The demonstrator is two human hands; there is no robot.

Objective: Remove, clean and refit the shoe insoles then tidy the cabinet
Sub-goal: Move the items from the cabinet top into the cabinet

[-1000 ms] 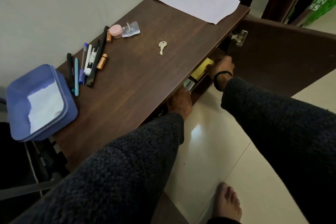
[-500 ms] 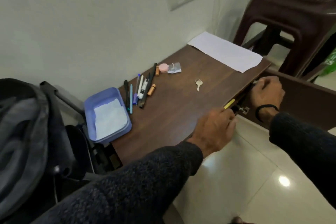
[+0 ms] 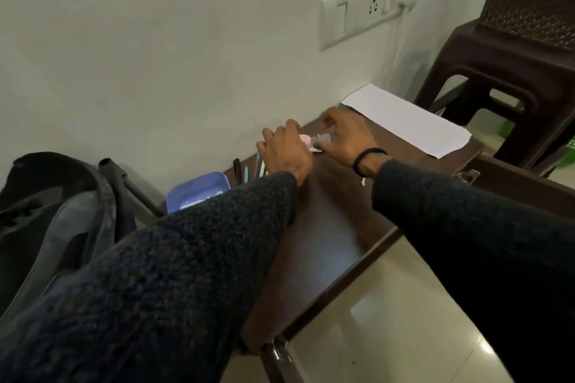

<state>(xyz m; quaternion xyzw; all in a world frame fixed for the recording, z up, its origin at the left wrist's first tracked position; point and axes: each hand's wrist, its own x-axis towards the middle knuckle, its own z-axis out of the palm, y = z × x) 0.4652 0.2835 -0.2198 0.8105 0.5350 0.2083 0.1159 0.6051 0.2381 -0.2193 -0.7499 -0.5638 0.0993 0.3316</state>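
Head view: both hands (image 3: 314, 146) over cabinet (image 3: 336, 227).

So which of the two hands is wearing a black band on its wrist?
The right hand, nearer the white sheet of paper; a black band circles its wrist. The left hand has a bare wrist above its dark sleeve.

Both arms stretched forward; left hand (image 3: 284, 149) and right hand (image 3: 343, 137) close together, fingers curled.
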